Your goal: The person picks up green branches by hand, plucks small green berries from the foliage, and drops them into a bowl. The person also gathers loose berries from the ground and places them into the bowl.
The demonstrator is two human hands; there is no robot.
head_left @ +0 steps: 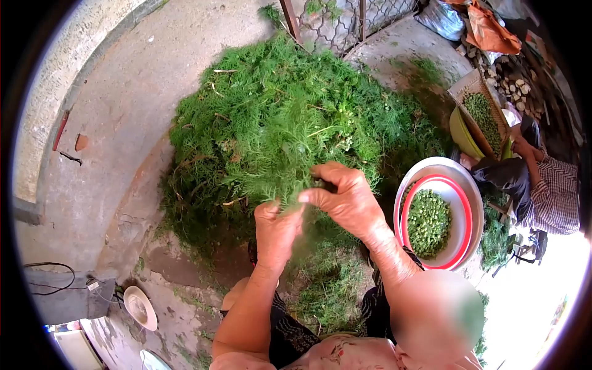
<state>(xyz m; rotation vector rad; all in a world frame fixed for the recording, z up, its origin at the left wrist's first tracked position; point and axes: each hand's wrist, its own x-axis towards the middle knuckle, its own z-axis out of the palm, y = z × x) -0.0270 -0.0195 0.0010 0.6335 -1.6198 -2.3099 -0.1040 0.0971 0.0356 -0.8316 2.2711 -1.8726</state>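
Note:
My left hand is closed around the stems of a feathery green sprig, which is slightly blurred by motion. Close beside it, my right hand has its thumb and curled fingers drawn together at the sprig's edge; what lies between them is too small and dark to name. Beneath and beyond both hands spreads a large heap of the same feathery greens. To the right of my right arm, a red-rimmed basin holding small round green pods sits inside a wide metal bowl.
At the right, a person in a checked sleeve sits by a woven tray of green pods, over a yellow-green basin. Orange sacking and cut wood lie behind. A pale hat is at lower left.

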